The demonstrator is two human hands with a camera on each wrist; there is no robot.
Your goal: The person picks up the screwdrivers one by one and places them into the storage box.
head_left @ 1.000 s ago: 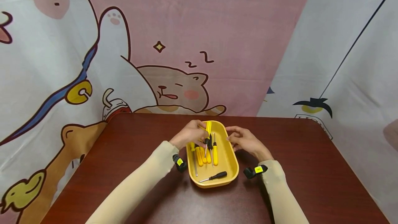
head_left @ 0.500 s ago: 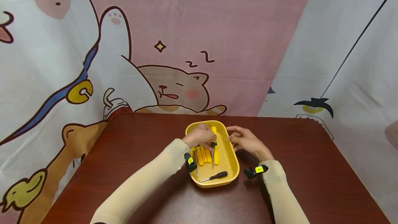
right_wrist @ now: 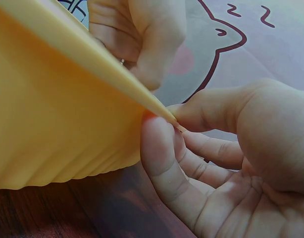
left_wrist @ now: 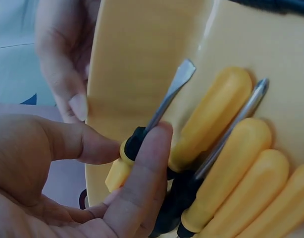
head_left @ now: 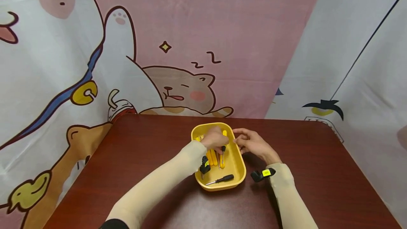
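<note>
Over the yellow tray (head_left: 234,167), my left hand (head_left: 215,139) pinches a flat-blade screwdriver (left_wrist: 168,100) by its yellow-and-black handle, between thumb and fingers. Its blade points down into the tray, along the right wall. Several yellow-handled screwdrivers (left_wrist: 236,171) lie side by side beneath that hand, partly hidden by it in the head view. One of them has a cross-shaped tip (left_wrist: 261,87). My right hand (head_left: 252,145) pinches the tray's right rim (right_wrist: 127,82) between thumb and forefinger.
A small black-handled screwdriver (head_left: 227,178) lies crosswise at the tray's near end. The tray stands on a dark red-brown table (head_left: 302,165). Behind the table hangs a cartoon-printed cloth (head_left: 254,45).
My left hand has moved right across the tray with the screwdriver, from the left side toward the right wall. My right hand has stayed at the rim.
</note>
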